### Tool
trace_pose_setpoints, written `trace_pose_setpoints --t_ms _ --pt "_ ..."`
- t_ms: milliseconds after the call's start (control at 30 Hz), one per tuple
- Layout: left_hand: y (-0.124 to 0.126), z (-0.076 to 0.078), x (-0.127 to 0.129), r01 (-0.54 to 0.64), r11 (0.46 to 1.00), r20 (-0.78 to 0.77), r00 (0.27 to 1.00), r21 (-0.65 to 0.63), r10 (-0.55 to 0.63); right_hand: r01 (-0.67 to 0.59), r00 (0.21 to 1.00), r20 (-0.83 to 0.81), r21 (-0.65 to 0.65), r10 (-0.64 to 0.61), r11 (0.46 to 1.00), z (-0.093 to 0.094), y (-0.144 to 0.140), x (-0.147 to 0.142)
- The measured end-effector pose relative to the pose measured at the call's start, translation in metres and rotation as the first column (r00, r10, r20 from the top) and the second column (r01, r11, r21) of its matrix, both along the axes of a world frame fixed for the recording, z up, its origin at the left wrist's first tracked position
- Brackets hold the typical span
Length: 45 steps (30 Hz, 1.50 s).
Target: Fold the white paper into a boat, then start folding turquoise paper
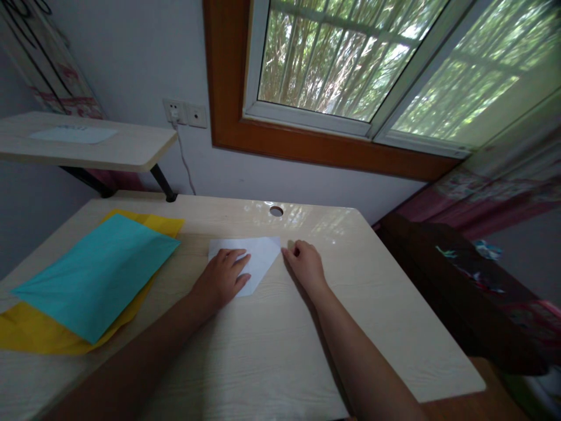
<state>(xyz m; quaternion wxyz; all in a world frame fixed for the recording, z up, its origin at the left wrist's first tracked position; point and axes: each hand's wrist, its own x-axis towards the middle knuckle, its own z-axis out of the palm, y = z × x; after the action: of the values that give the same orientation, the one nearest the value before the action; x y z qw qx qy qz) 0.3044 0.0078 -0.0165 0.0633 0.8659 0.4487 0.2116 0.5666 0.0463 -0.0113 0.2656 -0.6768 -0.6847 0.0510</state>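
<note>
While the left hand (222,276) lies flat on the white paper (262,257), fingers spread and pressing it to the desk (280,351), the right hand (303,264) sits at the paper's right corner with fingers curled narrow, fingertips pinching or pushing at the edge there; whether it actually grips the edge cannot be told. The paper rests near the far middle of the desk, just short of the cable hole (276,210), and its lower right side runs at a slant, so it looks already folded at least 1 time. The step in hand appears to be creasing a fold. A clean crease likely calls for the flat hand to pin the sheet firm while the other fingertips run along the slanted edge.

Left of the white paper, well apart from it, a teal sheet (99,275) lies on top of a yellow sheet (39,336). Beyond the desk's far left corner stands a raised shelf (87,146), with a wall socket (184,113) and its cord behind. Nothing lies between the hands and the paper.
</note>
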Motion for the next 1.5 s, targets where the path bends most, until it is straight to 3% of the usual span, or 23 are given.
trace_pose_setpoints --t_ms 100,167,300,367,467,567,633,733,833,933,1033,1300,1500 --pt "0.000 0.000 0.000 0.001 1.000 0.002 1.000 0.003 -0.001 0.088 0.995 -0.060 0.073 -0.083 0.993 -0.002 0.006 0.008" --pt "0.000 -0.001 -0.001 0.015 1.000 0.013 1.000 0.000 -0.015 0.057 0.991 -0.130 0.126 -0.040 0.990 -0.001 0.005 0.006" --pt "0.001 -0.001 -0.003 0.059 0.998 0.080 0.995 -0.011 -0.058 -0.204 0.957 -0.167 0.199 0.238 0.959 0.007 -0.007 -0.011" --pt "0.002 -0.001 -0.003 0.066 0.998 0.128 0.990 -0.017 -0.064 -0.369 0.906 -0.136 0.216 0.402 0.904 0.010 -0.014 -0.021" --pt "0.003 0.000 -0.002 0.078 0.997 0.203 0.976 -0.026 -0.071 -0.573 0.807 -0.081 0.137 0.586 0.808 0.010 -0.020 -0.030" --pt "0.005 0.004 -0.003 0.078 0.996 0.308 0.949 -0.031 -0.065 -0.659 0.745 -0.064 0.087 0.664 0.747 0.006 -0.019 -0.030" --pt "0.006 0.008 -0.005 0.027 0.999 0.384 0.923 -0.019 -0.018 -0.660 0.745 -0.052 0.081 0.665 0.746 0.003 -0.017 -0.028" --pt "0.009 0.014 -0.010 -0.143 0.990 0.485 0.865 -0.002 0.126 -0.623 0.779 -0.025 0.076 0.626 0.778 0.000 -0.015 -0.022" --pt "0.013 0.017 -0.016 -0.309 0.949 0.601 0.748 -0.061 0.282 -0.562 0.825 -0.023 0.069 0.565 0.824 -0.001 -0.014 -0.016" --pt "0.018 0.014 -0.020 -0.393 0.905 0.673 0.627 -0.161 0.392 -0.500 0.864 -0.030 0.063 0.503 0.864 -0.003 -0.011 -0.012" --pt "0.020 0.011 -0.021 -0.418 0.884 0.661 0.607 -0.208 0.442 -0.456 0.887 -0.038 0.069 0.459 0.887 -0.004 -0.009 -0.009" --pt "0.016 0.007 -0.017 -0.392 0.895 0.598 0.672 -0.213 0.437 -0.437 0.896 -0.048 0.080 0.441 0.896 -0.006 -0.008 -0.009" --pt "0.013 0.011 -0.013 -0.304 0.886 0.648 0.604 -0.351 0.464 -0.445 0.893 -0.044 0.064 0.448 0.893 -0.005 -0.009 -0.008"
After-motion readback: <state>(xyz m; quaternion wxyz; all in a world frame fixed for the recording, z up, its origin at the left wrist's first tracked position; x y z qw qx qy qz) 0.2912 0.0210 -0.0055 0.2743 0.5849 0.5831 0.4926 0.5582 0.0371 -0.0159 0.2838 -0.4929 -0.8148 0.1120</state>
